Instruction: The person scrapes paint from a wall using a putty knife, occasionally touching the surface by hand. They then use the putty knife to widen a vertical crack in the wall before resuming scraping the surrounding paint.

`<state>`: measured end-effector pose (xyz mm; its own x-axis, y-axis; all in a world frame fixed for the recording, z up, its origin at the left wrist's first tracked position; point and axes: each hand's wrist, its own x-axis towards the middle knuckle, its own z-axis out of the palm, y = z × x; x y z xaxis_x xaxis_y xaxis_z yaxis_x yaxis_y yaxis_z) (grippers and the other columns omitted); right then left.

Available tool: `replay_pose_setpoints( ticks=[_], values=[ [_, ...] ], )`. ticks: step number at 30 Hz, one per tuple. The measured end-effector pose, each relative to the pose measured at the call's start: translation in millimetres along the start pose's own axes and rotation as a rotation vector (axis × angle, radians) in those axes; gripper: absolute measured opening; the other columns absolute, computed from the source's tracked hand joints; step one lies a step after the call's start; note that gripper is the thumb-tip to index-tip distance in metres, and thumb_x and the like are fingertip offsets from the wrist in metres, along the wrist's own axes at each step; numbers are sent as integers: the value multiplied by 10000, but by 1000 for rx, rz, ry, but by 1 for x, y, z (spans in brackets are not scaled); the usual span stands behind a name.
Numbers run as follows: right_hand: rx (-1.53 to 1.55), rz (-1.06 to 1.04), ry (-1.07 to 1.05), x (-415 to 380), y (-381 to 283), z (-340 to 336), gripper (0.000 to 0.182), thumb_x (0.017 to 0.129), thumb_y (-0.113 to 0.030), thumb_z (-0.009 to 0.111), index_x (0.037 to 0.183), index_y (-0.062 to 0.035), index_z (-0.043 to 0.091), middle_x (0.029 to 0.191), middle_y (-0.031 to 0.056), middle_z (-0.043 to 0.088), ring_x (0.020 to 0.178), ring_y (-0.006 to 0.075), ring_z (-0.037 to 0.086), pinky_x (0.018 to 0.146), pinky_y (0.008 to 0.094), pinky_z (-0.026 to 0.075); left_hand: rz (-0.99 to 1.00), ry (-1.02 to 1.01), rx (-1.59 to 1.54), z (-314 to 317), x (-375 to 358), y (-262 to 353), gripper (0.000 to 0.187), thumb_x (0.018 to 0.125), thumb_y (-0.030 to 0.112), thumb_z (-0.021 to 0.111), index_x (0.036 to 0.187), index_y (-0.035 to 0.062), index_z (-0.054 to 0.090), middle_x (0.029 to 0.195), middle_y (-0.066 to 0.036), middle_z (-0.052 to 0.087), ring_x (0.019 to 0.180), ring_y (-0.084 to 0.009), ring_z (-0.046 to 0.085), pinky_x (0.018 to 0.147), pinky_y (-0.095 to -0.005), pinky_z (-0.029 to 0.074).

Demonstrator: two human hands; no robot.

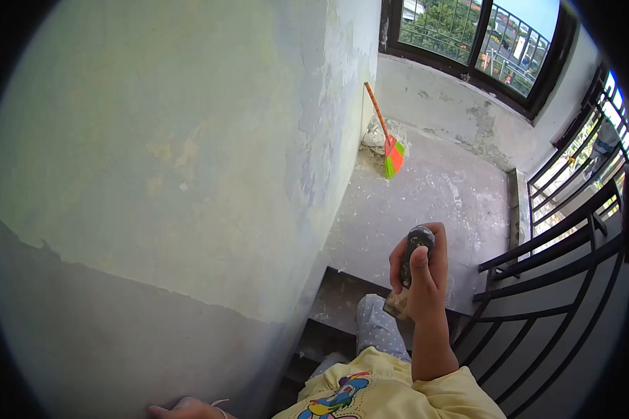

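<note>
My right hand (424, 269) is wrapped round the dark, paint-spotted handle of a tool (417, 244), held upright in front of my body. Below the fist shows the tool's wider, brownish end (398, 305), partly hidden by the hand and wrist. At the bottom edge, my left hand (178, 408) is near the lower grey part of the wall (119, 328); only some of its fingers show, and the frame cuts off the rest. A thin white band circles the left wrist.
Dark steps (339, 300) drop away beneath my legs. A broom (391, 153) with an orange handle leans in the landing's corner. Black metal railing (531, 314) runs along the right. Peeling wall paint (314, 126) and a dark-framed window (479, 42) stand ahead.
</note>
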<state>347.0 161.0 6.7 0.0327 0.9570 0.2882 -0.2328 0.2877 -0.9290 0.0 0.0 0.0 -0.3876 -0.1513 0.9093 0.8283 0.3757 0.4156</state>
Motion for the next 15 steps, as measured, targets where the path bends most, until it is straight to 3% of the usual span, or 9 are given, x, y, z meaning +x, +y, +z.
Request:
replay_pose_setpoints(
  ticks=[2, 3, 5, 6, 8, 11, 12, 13, 15],
  values=[
    [-66, 85, 58, 2, 12, 0, 410, 998, -452, 555, 1066, -57, 470, 751, 48, 626, 577, 84, 531, 517, 226, 415, 275, -13, 245, 13, -9, 14, 673, 999, 493, 322, 1546, 100, 321, 1627, -186, 172, 1499, -412, 114, 1143, -612, 114],
    [-25, 168, 78, 17, 13, -23, 410, 998, -452, 555, 1066, -57, 470, 751, 48, 626, 577, 84, 531, 517, 226, 415, 353, -56, 273, 21, 4, 53, 673, 999, 493, 322, 1546, 100, 321, 1627, -186, 172, 1499, -412, 114, 1143, -612, 114],
    [-204, 157, -14, 49, 36, -37, 405, 992, -439, 574, 973, -39, 518, 732, 31, 626, 594, 82, 539, 545, 227, 428, 539, -188, 490, 60, -20, 72, 639, 1001, 454, 341, 1538, 108, 341, 1621, -258, 122, 1478, -501, 69, 1116, -668, 97],
    [-207, 174, -57, 67, 43, -42, 407, 970, -429, 615, 933, -31, 539, 724, 33, 627, 609, 90, 553, 565, 251, 445, 534, -169, 500, 76, -29, 92, 639, 1001, 454, 341, 1538, 108, 341, 1621, -258, 122, 1478, -501, 69, 1116, -668, 97],
    [-334, 140, -264, 91, 56, -50, 348, 920, -379, 691, 940, -58, 558, 698, 84, 619, 580, 185, 577, 566, 310, 459, 659, -326, 596, 102, -31, 137, 631, 995, 438, 363, 1541, 122, 345, 1612, -261, 169, 1453, -546, 106, 1106, -599, 136],
    [-424, 44, -516, 119, 52, -49, 319, 874, -350, 731, 863, -80, 561, 644, 102, 602, 547, 268, 582, 537, 354, 453, 857, -505, 642, 133, -6, 205, 636, 962, 445, 443, 1540, 192, 362, 1621, -177, 235, 1471, -471, 181, 1104, -551, 141],
    [-461, -37, -628, 127, 49, -47, 311, 849, -329, 748, 812, -89, 555, 612, 105, 587, 536, 307, 577, 518, 376, 445, 992, -659, 619, 142, 9, 231, 645, 934, 437, 495, 1533, 230, 375, 1625, -107, 255, 1481, -396, 212, 1100, -531, 171],
    [-443, -41, -639, 135, 44, -43, 311, 849, -329, 748, 812, -89, 555, 612, 105, 587, 536, 307, 577, 518, 376, 445, 1116, -811, 588, 153, 23, 256, 661, 906, 430, 548, 1526, 268, 388, 1629, -36, 276, 1490, -322, 243, 1096, -512, 201],
    [-339, -121, -681, 147, 33, -36, 351, 775, -229, 788, 665, -83, 489, 532, 99, 505, 492, 330, 542, 470, 380, 399, 1198, -933, 526, 175, 57, 296, 681, 869, 378, 603, 1514, 290, 403, 1623, -6, 287, 1491, -277, 251, 1101, -508, 215]
  ],
)
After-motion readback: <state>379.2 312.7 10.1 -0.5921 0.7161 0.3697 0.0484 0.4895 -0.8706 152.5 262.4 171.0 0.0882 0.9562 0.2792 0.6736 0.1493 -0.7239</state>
